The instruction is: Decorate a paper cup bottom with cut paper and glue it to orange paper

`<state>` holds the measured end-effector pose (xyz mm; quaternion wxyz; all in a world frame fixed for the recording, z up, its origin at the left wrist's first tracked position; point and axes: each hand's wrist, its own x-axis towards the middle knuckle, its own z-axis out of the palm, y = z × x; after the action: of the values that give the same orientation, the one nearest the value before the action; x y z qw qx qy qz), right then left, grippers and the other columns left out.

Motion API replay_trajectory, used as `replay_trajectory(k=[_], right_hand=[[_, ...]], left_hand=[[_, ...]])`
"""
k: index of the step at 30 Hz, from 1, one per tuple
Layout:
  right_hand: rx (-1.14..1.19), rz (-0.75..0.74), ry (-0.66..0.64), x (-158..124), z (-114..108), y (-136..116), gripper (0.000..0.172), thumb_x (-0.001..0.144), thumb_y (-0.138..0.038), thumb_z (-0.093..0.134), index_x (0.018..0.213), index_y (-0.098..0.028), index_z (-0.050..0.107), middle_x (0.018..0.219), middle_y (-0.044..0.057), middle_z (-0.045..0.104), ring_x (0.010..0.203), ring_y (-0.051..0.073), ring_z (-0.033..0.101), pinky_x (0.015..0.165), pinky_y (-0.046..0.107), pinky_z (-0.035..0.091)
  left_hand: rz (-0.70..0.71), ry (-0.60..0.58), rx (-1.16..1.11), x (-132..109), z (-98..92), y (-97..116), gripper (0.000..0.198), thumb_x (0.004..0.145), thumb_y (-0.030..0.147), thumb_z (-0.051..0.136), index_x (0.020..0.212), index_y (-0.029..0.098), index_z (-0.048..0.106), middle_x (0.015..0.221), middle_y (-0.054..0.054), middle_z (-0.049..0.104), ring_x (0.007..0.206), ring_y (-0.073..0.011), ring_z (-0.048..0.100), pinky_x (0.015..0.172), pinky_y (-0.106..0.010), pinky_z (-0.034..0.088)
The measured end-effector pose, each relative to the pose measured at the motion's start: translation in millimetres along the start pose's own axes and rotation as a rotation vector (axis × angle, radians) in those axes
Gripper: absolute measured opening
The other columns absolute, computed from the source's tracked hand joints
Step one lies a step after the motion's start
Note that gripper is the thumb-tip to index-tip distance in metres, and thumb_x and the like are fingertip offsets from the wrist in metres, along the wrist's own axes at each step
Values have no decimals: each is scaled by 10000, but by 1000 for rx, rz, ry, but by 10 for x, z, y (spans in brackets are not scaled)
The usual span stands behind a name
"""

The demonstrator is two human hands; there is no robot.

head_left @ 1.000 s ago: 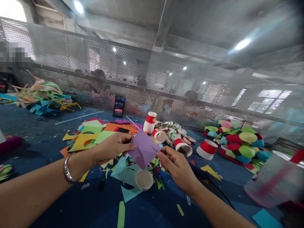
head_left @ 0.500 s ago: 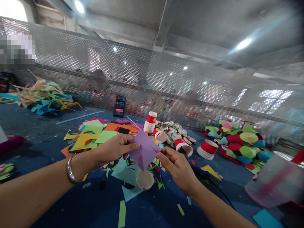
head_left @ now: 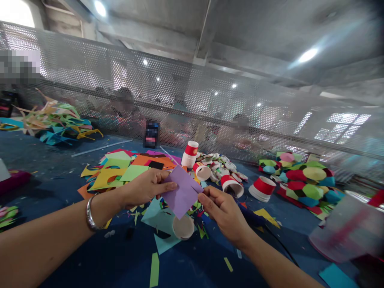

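Note:
A square of purple paper (head_left: 181, 194) is held up between my hands, one corner pointing down. My left hand (head_left: 150, 186) pinches its left edge, thumb in front. At the right corner, the closed fingers of my right hand (head_left: 223, 210) grip the paper beside a short dark slit. Whether those fingers also hold a small tool is hidden. Just below the paper lies a round off-white disc (head_left: 183, 228), partly over a light-blue paper sheet (head_left: 163, 242) with a cut-out.
Coloured paper sheets (head_left: 109, 178) are piled left of centre. Red-and-white paper cups (head_left: 262, 189) and small discs (head_left: 220, 163) lie behind my hands. Colourful paper shapes (head_left: 309, 176) and a translucent bucket (head_left: 339, 228) are at right. A perforated screen (head_left: 180, 92) stands behind.
The purple paper has flattened and its lower corner has dropped slightly. Both hands keep nearly the same place and the same grip.

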<state>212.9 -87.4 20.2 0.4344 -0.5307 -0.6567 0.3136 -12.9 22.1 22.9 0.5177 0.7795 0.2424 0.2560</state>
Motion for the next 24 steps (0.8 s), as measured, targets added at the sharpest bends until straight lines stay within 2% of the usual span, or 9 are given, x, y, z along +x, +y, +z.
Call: replay_trajectory(k=[5,10,16,24], right_hand=[[16,-10,9,4,0,23,411,928,-569,553,728,-220,464,616,-64,349,525,105,277,464,255,225],[28,-23,-9,0,3,46,381,946,-534,551,750,-214,486,619,-66,349,528,100,280,465,247,220],[37,-12,-21,-9,19,46,381,935,-541,564,758,-212,491,620,-67,354,522,96,290,457,245,215],[56,13,-34,-11,28,43,395,929,-543,577,746,-209,476,616,-72,338,510,84,261,453,248,186]], left_hand=[[25,12,21,-2,-4,-26,329,877,484,610,778,171,604,707,24,524,621,-99,410,564,-240,295],[14,-5,49,-25,33,47,298,882,460,610,802,173,619,668,40,506,576,-88,394,546,-240,292],[-5,-36,57,-11,70,46,325,881,445,618,704,182,544,614,58,460,544,-84,407,527,-241,303],[0,-62,50,-18,93,34,353,873,455,625,677,180,522,592,63,443,522,-79,396,504,-238,294]])
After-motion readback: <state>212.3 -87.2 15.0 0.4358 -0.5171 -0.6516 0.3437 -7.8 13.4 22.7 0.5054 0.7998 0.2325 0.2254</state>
